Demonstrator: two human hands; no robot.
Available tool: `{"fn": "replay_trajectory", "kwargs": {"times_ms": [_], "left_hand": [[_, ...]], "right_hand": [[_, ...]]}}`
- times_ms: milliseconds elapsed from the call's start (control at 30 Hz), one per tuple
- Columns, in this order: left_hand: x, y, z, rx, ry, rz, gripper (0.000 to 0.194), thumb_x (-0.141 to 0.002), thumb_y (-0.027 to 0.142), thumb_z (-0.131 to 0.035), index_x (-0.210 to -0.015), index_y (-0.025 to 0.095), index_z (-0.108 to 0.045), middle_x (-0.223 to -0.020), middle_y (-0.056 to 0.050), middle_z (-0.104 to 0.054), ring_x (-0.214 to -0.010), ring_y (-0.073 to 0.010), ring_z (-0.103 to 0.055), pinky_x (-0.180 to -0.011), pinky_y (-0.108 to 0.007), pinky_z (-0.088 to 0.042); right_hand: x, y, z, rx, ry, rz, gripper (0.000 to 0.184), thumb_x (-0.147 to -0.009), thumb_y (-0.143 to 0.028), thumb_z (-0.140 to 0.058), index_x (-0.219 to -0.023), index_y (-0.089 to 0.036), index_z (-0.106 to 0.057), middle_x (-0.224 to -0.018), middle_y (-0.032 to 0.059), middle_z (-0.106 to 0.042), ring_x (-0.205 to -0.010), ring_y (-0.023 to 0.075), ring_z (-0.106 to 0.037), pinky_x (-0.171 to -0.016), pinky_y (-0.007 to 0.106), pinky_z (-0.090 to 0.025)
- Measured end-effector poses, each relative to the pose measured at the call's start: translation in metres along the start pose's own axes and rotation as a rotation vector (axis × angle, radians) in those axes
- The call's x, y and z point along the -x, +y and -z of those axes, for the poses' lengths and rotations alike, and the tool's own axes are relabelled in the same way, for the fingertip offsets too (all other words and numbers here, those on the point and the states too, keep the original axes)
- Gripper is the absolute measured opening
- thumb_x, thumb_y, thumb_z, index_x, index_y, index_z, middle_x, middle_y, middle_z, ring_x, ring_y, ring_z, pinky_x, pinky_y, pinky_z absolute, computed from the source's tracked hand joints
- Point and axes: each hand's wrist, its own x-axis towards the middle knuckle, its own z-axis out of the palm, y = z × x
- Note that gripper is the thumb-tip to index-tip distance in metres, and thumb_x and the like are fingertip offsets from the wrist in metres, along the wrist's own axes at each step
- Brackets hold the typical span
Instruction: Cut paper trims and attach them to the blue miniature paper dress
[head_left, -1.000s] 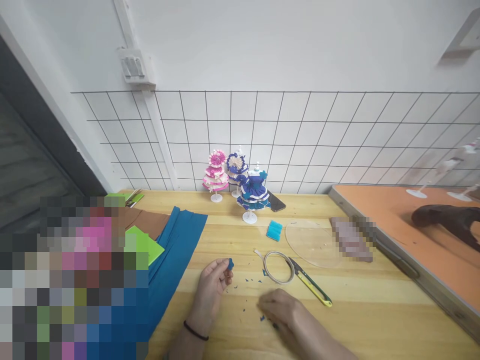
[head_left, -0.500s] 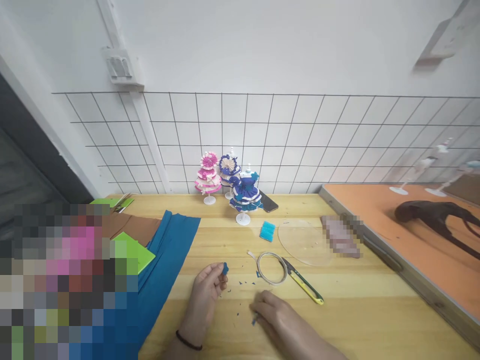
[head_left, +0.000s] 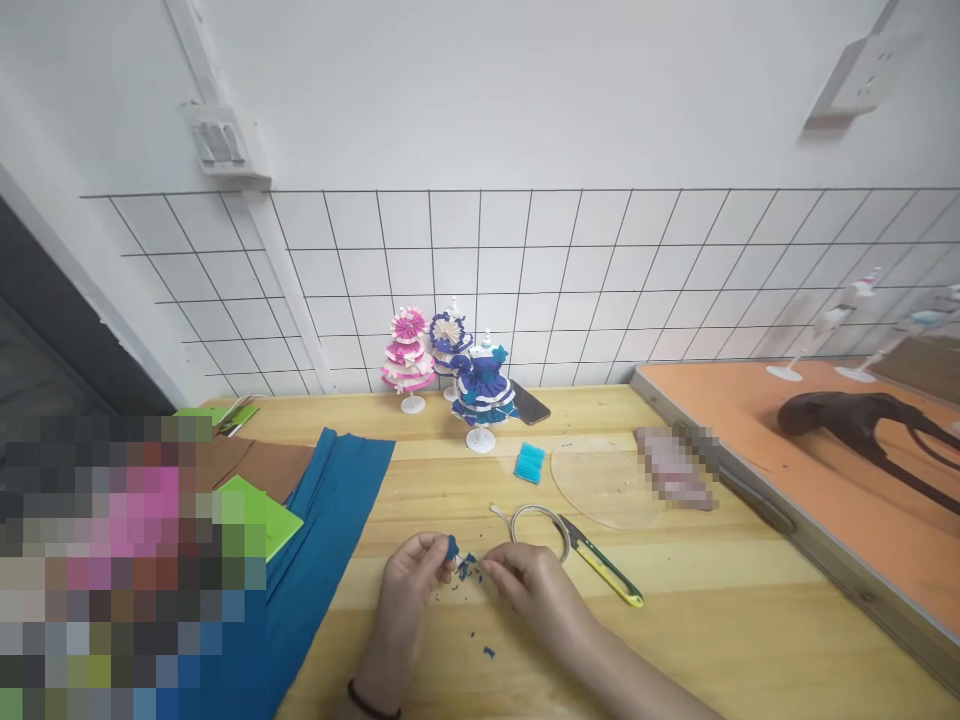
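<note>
Between the thumb and fingers of my left hand (head_left: 412, 575) is a small blue fabric flower (head_left: 452, 548), raised over the table. My right hand (head_left: 529, 580) is closed in a pinch just to its right; I cannot make out what is in the fingertips. Small blue fabric scraps (head_left: 466, 568) lie in a loose cluster between the two hands, and another scrap (head_left: 489, 652) lies nearer to me. Right behind my right hand are a roll of narrow white tape (head_left: 541, 508) and yellow-handled thread snips (head_left: 600, 562).
Little dress stands, one pink (head_left: 409, 365) and one blue (head_left: 484, 390), stand at the back beside a phone (head_left: 531, 402). A turquoise pad (head_left: 530, 463) and a clear disc (head_left: 600, 485) lie mid-table. Blue cloth (head_left: 337, 520) covers the left; an orange surface (head_left: 840, 490) borders the right.
My right hand has moved up and left, close to my left hand. The scattered blue scraps are now bunched between the hands. My left hand still holds the flower.
</note>
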Motion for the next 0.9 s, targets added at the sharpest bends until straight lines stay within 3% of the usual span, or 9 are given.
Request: {"fn": "replay_trajectory", "kwargs": {"times_ms": [133, 267, 400, 567, 900], "left_hand": [[0.006, -0.003, -0.009, -0.210, -0.074, -0.076, 0.017, -0.060, 0.029, -0.068, -0.057, 0.014, -0.062, -0.050, 0.000, -0.056, -0.050, -0.0113, -0.047, -0.051, -0.021, -0.037], [0.012, -0.001, -0.015, -0.258, -0.129, -0.120, 0.012, -0.062, 0.025, -0.067, -0.055, 0.015, -0.062, -0.053, -0.001, -0.057, -0.054, -0.0128, -0.048, -0.053, -0.021, -0.038], [0.014, 0.000, -0.017, -0.289, -0.166, -0.147, 0.012, -0.064, 0.024, -0.064, -0.056, 0.016, -0.063, -0.056, -0.002, -0.058, -0.059, -0.0146, -0.051, -0.057, -0.022, -0.040], [0.015, 0.001, -0.019, -0.294, -0.134, -0.133, 0.014, -0.061, 0.026, -0.066, -0.052, 0.016, -0.063, -0.053, -0.001, -0.055, -0.055, -0.0137, -0.048, -0.054, -0.022, -0.038], [0.008, -0.007, -0.012, -0.347, -0.155, -0.089, 0.022, -0.068, 0.033, -0.061, -0.056, 0.016, -0.065, -0.049, -0.001, -0.056, -0.051, -0.0133, -0.048, -0.052, -0.022, -0.037]], "right_hand": [[0.006, 0.003, 0.001, -0.266, 0.033, -0.111, 0.023, -0.081, -0.030, -0.049, -0.092, -0.014, -0.059, -0.076, 0.0057, -0.065, -0.068, 0.0161, -0.060, -0.060, 0.025, -0.048], [0.007, -0.001, -0.003, -0.570, 0.026, -0.200, 0.037, -0.071, -0.035, -0.062, -0.100, -0.013, -0.058, -0.085, 0.0080, -0.065, -0.077, 0.0187, -0.060, -0.072, 0.031, -0.048], [0.006, -0.006, -0.004, -0.608, 0.003, -0.218, 0.033, -0.070, -0.040, -0.063, -0.089, -0.013, -0.062, -0.080, 0.0080, -0.067, -0.075, 0.0196, -0.061, -0.069, 0.031, -0.048], [0.004, -0.005, -0.006, -0.632, 0.089, -0.236, 0.034, -0.066, -0.048, -0.063, -0.074, -0.015, -0.063, -0.068, 0.0049, -0.067, -0.065, 0.0184, -0.061, -0.063, 0.030, -0.048], [0.002, -0.002, -0.004, -0.705, 0.118, -0.270, 0.032, -0.061, -0.046, -0.067, -0.069, -0.015, -0.064, -0.057, 0.0020, -0.064, -0.056, 0.0149, -0.057, -0.056, 0.026, -0.045]]}}
